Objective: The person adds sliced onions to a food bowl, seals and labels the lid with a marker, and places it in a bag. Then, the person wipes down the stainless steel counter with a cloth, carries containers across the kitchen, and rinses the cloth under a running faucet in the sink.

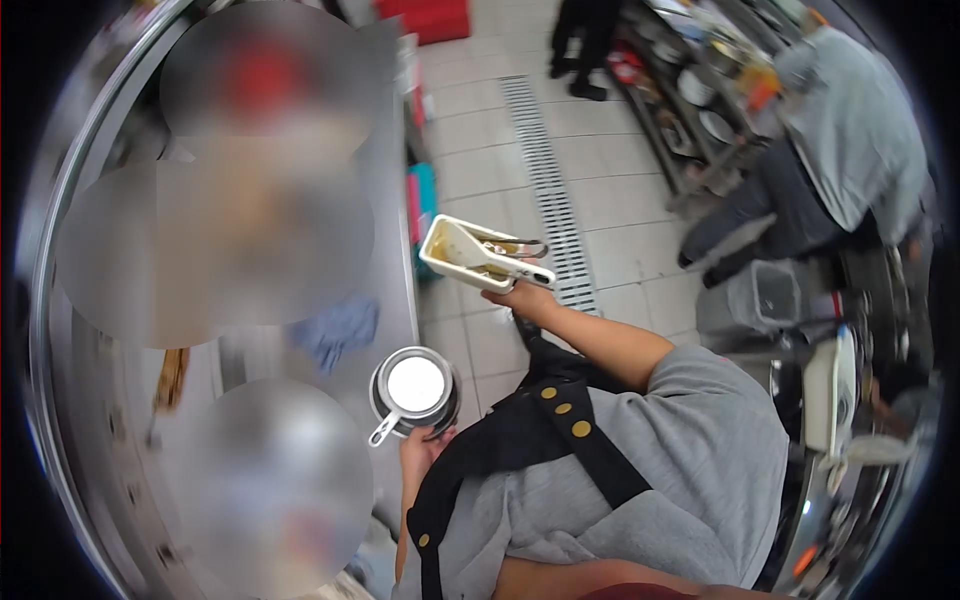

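My left hand [425, 450] is closed under a round metal vessel [453, 405], at the edge of the metal counter [385, 230]. A smaller metal pan [415, 385] with a short handle sits in its mouth; its inside looks bright white. Farther out, over the floor, my right hand [522, 300] grips a white rectangular container [465, 270]. Inside the container are a white scoop-like piece with a handle, dark-handled metal utensils and some yellowish residue. Both hands are partly hidden by what they hold.
A blue cloth [340, 330] lies on the counter, beside blurred areas. Across the tiled floor, with its drain grate [545, 180], a person in grey [850, 130] bends at a shelf [690, 110]. A lined bin [755, 300] stands nearby. Another person's legs [583, 45] show beyond.
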Motion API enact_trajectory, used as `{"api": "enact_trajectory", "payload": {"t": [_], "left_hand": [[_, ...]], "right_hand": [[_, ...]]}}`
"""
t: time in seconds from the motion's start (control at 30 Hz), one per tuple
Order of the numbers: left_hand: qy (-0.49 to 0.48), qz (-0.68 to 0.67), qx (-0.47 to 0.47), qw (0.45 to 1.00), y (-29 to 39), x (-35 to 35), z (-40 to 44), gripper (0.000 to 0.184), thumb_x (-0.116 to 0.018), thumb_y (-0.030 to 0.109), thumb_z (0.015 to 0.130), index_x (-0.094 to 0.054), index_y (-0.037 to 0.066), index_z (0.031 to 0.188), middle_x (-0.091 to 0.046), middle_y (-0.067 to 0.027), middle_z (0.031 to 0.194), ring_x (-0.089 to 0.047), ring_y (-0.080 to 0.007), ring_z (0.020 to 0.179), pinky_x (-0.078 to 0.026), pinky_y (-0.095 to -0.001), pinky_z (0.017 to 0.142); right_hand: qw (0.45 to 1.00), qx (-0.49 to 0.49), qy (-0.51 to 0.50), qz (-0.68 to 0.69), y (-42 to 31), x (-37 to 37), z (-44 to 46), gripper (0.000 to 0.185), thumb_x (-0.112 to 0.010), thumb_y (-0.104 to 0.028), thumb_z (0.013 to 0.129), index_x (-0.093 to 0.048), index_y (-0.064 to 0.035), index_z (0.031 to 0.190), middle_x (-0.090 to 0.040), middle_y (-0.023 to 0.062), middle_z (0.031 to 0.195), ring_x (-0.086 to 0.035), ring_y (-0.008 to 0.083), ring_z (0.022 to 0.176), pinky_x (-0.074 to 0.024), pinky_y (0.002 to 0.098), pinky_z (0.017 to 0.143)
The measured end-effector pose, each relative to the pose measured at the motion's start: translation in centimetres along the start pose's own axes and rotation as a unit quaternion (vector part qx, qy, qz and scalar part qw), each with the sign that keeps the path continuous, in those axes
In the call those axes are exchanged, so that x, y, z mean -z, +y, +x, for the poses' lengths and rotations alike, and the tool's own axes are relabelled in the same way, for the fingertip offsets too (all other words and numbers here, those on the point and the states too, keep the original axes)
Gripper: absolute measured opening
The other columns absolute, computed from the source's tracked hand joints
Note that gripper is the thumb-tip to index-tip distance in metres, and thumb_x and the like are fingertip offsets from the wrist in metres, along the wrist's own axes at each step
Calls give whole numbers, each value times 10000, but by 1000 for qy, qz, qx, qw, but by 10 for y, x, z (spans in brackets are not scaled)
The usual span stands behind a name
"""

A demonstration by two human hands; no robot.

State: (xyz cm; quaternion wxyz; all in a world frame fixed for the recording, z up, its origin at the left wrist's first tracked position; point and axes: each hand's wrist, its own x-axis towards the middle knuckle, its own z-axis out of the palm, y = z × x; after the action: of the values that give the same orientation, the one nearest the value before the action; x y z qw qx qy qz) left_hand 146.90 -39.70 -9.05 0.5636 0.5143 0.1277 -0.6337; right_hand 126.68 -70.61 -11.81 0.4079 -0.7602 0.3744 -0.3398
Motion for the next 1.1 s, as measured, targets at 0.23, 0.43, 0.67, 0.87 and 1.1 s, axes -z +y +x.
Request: {"api": "enact_trajectory", "payload": {"t": [0.23, 0.43, 0.67, 0.87, 1.1], "left_hand": [[-18, 51, 0, 999, 90, -160, 119, 418, -504, 50, 807, -524, -146, 1176, -673, -268, 1018, -683, -241, 798, -571, -240, 667], [-91, 65, 5, 994, 179, -282, 217, 378, -492, 49, 836, -534, -114, 1174, -677, -249, 1016, -671, -183, 758, -579, -223, 658], [-118, 107, -5, 987, 291, -384, 369, 337, -458, 78, 890, -549, -98, 1163, -694, -210, 1005, -693, -185, 747, -583, -204, 601], [-108, 174, -26, 979, 396, -497, 500, 307, -448, 68, 905, -565, -39, 1168, -694, -184, 1035, -704, -238, 795, -588, -271, 660], [-168, 246, -7, 955, 523, -640, 632, 303, -453, 71, 891, -569, -102, 1112, -699, -228, 956, -696, -189, 728, -568, -234, 597]], "right_hand": [[991, -30, 84, -97, 46, 140, 97, 579, -833, -343, 702, -613, -56, 1154, -559, 146, 1238, -543, 304, 1115, -458, 379, 942], [959, -167, 228, 3, 88, 207, 187, 738, -872, -379, 658, -568, -44, 1241, -557, 134, 1177, -556, 275, 1114, -445, 382, 997], [946, -157, 285, 2, 177, 245, 325, 758, -899, -146, 684, -494, 67, 1289, -603, 151, 1247, -588, 217, 1129, -474, 322, 980], [916, -198, 345, 61, 196, 272, 478, 667, -895, -145, 677, -559, 72, 1211, -649, 146, 1157, -617, 214, 1049, -487, 323, 931], [908, -178, 376, 42, 231, 296, 661, 685, -893, -119, 669, -544, 75, 1225, -634, 151, 1169, -609, 226, 1071, -474, 324, 954]]}}
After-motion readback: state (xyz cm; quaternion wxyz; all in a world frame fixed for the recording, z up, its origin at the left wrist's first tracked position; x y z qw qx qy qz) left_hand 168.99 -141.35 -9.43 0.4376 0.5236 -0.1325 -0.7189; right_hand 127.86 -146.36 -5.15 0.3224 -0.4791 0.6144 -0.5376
